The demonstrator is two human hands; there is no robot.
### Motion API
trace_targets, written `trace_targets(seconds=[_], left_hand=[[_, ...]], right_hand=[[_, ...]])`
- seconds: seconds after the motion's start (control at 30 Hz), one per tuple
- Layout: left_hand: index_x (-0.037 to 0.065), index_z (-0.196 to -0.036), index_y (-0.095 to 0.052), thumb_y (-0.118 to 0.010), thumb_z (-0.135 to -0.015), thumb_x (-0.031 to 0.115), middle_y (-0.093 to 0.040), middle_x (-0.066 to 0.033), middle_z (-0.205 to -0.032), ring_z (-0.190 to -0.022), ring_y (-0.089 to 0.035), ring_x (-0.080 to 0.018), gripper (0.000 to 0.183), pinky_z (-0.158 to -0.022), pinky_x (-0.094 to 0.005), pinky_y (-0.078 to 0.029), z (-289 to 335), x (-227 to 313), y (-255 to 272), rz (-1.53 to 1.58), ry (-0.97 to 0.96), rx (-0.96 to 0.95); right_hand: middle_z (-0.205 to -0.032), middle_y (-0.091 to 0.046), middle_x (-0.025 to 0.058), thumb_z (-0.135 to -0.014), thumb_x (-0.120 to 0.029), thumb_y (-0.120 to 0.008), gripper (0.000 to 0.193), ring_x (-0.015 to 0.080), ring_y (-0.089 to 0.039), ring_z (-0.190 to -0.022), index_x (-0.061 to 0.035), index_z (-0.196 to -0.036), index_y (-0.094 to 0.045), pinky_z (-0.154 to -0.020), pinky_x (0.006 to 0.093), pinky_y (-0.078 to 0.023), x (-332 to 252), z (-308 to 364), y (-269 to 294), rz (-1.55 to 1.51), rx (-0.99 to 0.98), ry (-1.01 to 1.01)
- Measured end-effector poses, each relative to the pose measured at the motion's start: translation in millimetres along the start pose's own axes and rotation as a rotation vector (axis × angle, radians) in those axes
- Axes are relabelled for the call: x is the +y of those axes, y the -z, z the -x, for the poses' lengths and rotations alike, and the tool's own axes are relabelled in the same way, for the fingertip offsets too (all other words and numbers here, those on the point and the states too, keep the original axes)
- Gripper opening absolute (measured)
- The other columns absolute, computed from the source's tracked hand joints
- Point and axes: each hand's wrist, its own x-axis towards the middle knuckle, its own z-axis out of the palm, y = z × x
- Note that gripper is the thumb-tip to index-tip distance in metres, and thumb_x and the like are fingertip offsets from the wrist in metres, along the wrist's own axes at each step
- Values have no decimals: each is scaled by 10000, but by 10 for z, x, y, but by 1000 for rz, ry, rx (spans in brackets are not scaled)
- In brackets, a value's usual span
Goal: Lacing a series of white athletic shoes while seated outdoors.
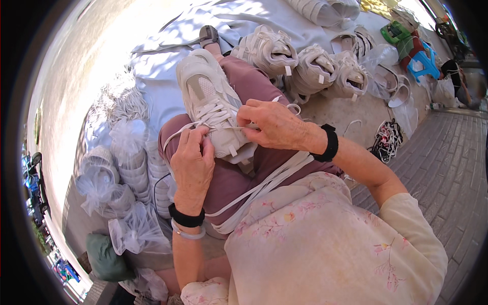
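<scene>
A pale grey and white sneaker (195,76) rests on my lap, toe pointing away from me. White laces (216,113) cross its tongue in several rows. On the left of its collar, my left hand (193,160) pinches one lace end between thumb and fingertips. My right hand (277,124) grips the lace on the opposite side, and a loose loop of it shows beyond the knuckles. Across my thighs lies a bundle of spare white laces (264,188).
Stacked pale sneakers (269,48) stand ahead to the right. Bagged shoe parts (127,152) and a white lace heap (122,99) lie left. A dark green cushion (108,256) is at lower left. Mixed laces (387,140) and a blue stool (424,63) are on the right.
</scene>
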Motion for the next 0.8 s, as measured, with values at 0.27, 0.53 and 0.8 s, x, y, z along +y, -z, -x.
trace_targets(seconds=[0.27, 0.53, 0.8], left_hand=[[74, -919, -595, -591, -791, 45, -568, -83, -851, -700, -589, -287, 131, -635, -373, -484, -113, -97, 51, -63, 33, -134], [36, -839, -573, -580, -776, 36, -571, -98, -824, -691, -594, -288, 64, -632, -376, -476, -173, 71, 75, -205, -19, -144], [27, -826, -582, -616, -743, 23, -563, -95, -790, -673, -593, -264, 90, -629, -371, -475, -153, -157, 42, 169, 143, -163]], right_hand=[[-696, -622, 128, -847, -177, -660, 189, 265, -599, -615, 0, -845, -595, -592, 340, -475, -3, -47, -115, -201, 40, -112], [-661, -612, 112, -816, -156, -691, 196, 198, -580, -575, 3, -796, -578, -562, 321, -465, -35, -47, -154, -226, 0, -174], [-648, -590, 116, -763, -115, -671, 161, 238, -596, -599, 5, -773, -565, -578, 350, -471, -28, -26, -203, -140, 82, -74]])
